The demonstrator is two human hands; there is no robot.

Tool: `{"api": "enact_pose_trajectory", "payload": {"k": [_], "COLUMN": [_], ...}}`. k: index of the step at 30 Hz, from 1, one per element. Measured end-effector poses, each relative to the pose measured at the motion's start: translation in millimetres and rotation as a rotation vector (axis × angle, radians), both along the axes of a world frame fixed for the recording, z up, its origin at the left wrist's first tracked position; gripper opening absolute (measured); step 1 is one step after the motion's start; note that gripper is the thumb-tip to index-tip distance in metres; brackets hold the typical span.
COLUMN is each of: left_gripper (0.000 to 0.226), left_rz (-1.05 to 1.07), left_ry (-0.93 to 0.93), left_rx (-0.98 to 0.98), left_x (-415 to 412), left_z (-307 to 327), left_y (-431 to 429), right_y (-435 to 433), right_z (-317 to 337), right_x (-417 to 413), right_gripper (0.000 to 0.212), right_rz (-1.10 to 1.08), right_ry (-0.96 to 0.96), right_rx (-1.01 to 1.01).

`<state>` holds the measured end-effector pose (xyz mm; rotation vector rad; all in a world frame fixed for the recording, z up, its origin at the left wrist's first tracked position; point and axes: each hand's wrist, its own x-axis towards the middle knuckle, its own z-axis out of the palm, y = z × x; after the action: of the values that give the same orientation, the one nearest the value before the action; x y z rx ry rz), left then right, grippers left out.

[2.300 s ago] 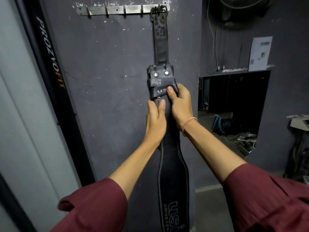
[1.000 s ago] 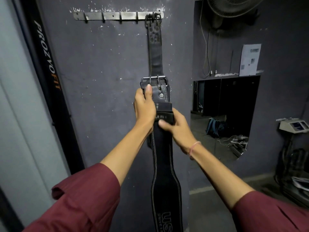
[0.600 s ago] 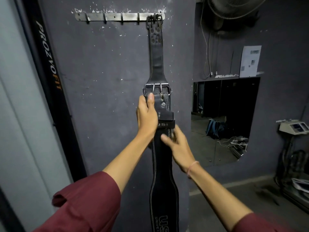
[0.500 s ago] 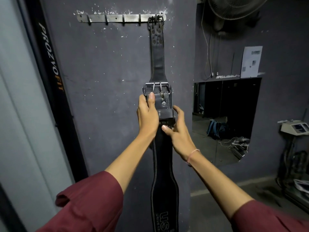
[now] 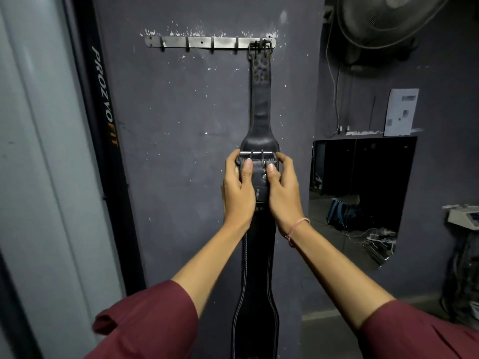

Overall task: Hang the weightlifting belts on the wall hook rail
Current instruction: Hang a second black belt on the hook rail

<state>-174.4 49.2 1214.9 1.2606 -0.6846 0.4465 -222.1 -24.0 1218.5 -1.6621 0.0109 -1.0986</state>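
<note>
A metal hook rail point(image 5: 202, 42) is screwed to the dark wall, high up. A black leather belt point(image 5: 260, 104) hangs from the rail's rightmost hook and widens downward. In front of it I hold a second black belt point(image 5: 256, 286) with white stitching by its buckle end. Its metal buckle point(image 5: 255, 154) sits just above my thumbs. My left hand point(image 5: 237, 189) grips the left side of the buckle end and my right hand point(image 5: 283, 189) grips the right side. The held belt's lower part drops out of view.
Several bare hooks stand along the rail to the left of the hung belt. A black banner point(image 5: 103, 99) runs along the wall's left edge. Right of the wall are a fan point(image 5: 383, 22), a mirror point(image 5: 360, 200) and a machine point(image 5: 464, 216).
Both hands have slid up the held belt to its buckle. The right hand moved from the loop below to the buckle's right side. The buckle stands slightly higher against the hung belt.
</note>
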Motion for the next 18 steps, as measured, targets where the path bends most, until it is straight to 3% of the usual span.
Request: {"api": "enact_pose_trajectory", "payload": {"k": [4, 8, 18], "left_gripper": [0.054, 0.045, 0.048], "left_rz": [-0.038, -0.028, 0.022], "left_ry": [0.042, 0.016, 0.017], "left_rx": [0.013, 0.03, 0.137], "left_x": [8.1, 18.9, 36.1], "left_z": [-1.4, -5.5, -3.6], "left_y": [10.6, 20.7, 49.2], "right_y": [8.9, 20.0, 52.8], "right_z": [2.5, 1.4, -2.3], "right_x": [7.7, 16.0, 48.3], "right_gripper": [0.035, 0.025, 0.015], "right_rz": [0.046, 0.126, -0.07], "right_ry": [-0.057, -0.075, -0.083], "right_rx": [0.066, 0.176, 0.192]}}
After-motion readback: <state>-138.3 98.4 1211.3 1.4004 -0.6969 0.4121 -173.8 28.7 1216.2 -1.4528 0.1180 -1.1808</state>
